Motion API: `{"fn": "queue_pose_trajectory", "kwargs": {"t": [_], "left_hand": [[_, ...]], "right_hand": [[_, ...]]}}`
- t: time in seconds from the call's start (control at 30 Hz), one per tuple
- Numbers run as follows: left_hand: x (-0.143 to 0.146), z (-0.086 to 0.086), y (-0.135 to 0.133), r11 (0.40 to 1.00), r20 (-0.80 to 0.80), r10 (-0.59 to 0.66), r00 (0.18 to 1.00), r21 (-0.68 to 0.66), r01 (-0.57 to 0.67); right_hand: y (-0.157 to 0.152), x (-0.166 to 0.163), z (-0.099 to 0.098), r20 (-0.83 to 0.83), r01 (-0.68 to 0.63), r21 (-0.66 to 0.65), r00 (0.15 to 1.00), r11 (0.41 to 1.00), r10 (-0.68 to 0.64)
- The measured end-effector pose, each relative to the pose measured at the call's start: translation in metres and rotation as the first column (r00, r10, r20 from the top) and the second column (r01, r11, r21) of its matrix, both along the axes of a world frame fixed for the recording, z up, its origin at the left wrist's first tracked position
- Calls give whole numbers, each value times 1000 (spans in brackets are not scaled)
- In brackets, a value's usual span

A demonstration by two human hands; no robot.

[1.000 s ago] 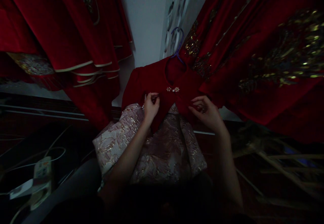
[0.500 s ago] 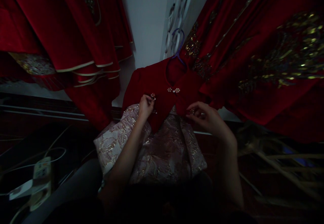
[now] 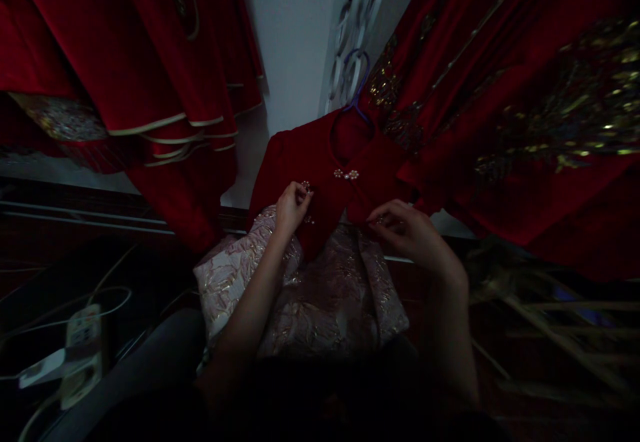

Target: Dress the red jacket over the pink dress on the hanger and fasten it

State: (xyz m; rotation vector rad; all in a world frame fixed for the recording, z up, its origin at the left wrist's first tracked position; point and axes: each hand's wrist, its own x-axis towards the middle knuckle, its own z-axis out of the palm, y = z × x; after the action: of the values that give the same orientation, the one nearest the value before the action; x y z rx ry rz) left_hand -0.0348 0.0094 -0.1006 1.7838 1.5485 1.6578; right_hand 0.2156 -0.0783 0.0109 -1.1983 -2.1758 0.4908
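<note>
A red jacket [image 3: 287,152] hangs on a purple hanger [image 3: 357,99] over a pale brocade skirt [image 3: 325,299] with a metallic leaf pattern. At its neck, a beaded clasp [image 3: 346,175] joins the two front edges; below it the fronts part. My left hand [image 3: 291,209] pinches a beaded flower clasp on the left front, and another small beaded piece [image 3: 309,220] shows just beneath. Over on the right front, my right hand [image 3: 413,229] has its fingertips closed at the jacket's edge, around a small beaded clasp that they mostly hide. The light is dim.
Red gowns hang at the left [image 3: 165,69] and, with gold sequins, at the right [image 3: 550,115]. A white rack [image 3: 350,35] stands by the wall. On the lower left lies a power strip [image 3: 83,355] with cords. Wooden bars [image 3: 560,342] are at lower right.
The jacket has shifted slightly to the right in view, and my left hand has moved a little up and right with it. Both hands keep their pinches.
</note>
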Motion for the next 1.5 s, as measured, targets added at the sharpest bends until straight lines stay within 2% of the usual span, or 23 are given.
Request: {"fn": "queue_pose_trajectory", "kwargs": {"t": [0.2, 0.37, 0.47, 0.57, 0.67, 0.77, 0.87, 1.0, 1.1, 1.17, 1.27, 1.33, 1.5], "left_hand": [[3, -1, 4, 992, 154, -83, 985, -79, 96], [3, -2, 6, 983, 169, -138, 976, -98, 156], [4, -3, 7, 981, 194, -131, 972, -113, 155], [5, -1, 7, 983, 287, -130, 949, -91, 161], [7, 4, 6, 975, 425, -166, 890, -67, 213], [9, 8, 5, 960, 495, -217, 841, -48, 276], [10, 7, 4, 963, 445, -219, 868, -44, 265], [12, 5, 3, 988, 319, -136, 938, -26, 152], [12, 7, 2, 987, 357, -141, 923, -17, 157], [12, 9, 1, 984, 327, -164, 931, -6, 175], [11, 10, 0, 984, 273, -171, 947, 7, 175], [10, 12, -2, 984, 300, -169, 939, 2, 176], [9, 16, -6, 987, 308, -158, 938, 7, 163]], "right_hand": [[-3, 1, 2, -36, -9, -23, 999, 1000, 9], [-10, -10, 1, -29, -34, -66, 999, 997, 32], [-5, -24, -7, -102, -81, -80, 992, 994, 73], [18, -45, -25, -284, -125, -67, 953, 990, 101], [53, -69, -47, -470, -135, -84, 879, 987, 80], [86, -92, -64, -527, -46, -35, 850, 998, 21], [106, -107, -72, -539, 50, 20, 842, 999, -32], [108, -106, -72, -581, 4, -66, 813, 998, -42], [103, -98, -69, -576, -65, -117, 818, 991, -14], [101, -97, -68, -540, -83, -111, 841, 990, 11], [102, -101, -71, -518, -11, -61, 855, 998, -23], [104, -105, -73, -536, 53, -18, 842, 998, -54], [102, -109, -75, -508, 18, -16, 861, 1000, -24]]}}
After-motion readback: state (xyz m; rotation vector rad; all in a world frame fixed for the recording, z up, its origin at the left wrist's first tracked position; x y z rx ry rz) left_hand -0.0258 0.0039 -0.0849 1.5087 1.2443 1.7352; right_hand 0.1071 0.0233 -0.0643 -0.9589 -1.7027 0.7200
